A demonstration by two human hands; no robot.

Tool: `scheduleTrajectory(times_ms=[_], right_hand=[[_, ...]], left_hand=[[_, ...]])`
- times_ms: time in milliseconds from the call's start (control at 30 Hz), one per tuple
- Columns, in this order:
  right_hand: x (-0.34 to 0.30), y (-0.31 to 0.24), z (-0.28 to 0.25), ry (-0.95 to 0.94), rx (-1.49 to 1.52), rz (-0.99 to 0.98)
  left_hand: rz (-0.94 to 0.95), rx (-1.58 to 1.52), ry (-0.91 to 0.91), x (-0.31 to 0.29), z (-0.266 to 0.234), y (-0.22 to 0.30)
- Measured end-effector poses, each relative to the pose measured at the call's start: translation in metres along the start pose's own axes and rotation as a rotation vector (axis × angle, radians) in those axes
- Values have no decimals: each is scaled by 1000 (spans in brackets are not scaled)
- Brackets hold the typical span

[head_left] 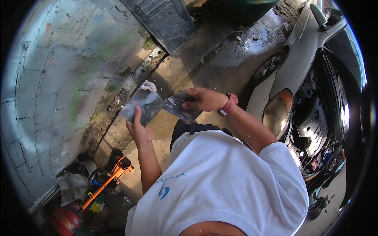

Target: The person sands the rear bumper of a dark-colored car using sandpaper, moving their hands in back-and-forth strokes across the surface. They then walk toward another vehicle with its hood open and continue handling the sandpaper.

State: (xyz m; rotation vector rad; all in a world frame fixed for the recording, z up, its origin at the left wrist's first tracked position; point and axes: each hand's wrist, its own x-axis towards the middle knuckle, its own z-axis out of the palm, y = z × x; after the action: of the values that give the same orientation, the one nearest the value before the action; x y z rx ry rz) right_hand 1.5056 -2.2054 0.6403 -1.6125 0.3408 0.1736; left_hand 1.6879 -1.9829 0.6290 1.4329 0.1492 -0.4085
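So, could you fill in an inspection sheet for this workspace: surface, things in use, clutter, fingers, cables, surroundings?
Surface: bare ground, sunlit and shaded in patches.
Things: flat dark plate with pale material near its far edge; second dark plate.
Clutter: orange tool and red object at lower left.
Fingers: left fingers grip the first plate, right fingers the second.
Cables: none clearly distinguishable.
Surroundings: block wall left; car right, engine bay exposed.

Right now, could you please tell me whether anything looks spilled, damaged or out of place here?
Yes: a shiny wet patch lies near the dark green container and the car, unlike the duller concrete nearby; its source isn't visible. The wall's foot looks crumbled.
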Motion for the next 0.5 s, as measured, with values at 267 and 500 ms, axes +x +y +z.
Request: scheduleTrajectory(times_ms=[267, 500], right_hand=[[146, -110, 78, 461, -668, -1053], [262, -35, -19, 518, -612, -134]], left_hand=[[408, 542, -171, 115, -25, 61], [649, 702, -296, 117, 24, 48]])
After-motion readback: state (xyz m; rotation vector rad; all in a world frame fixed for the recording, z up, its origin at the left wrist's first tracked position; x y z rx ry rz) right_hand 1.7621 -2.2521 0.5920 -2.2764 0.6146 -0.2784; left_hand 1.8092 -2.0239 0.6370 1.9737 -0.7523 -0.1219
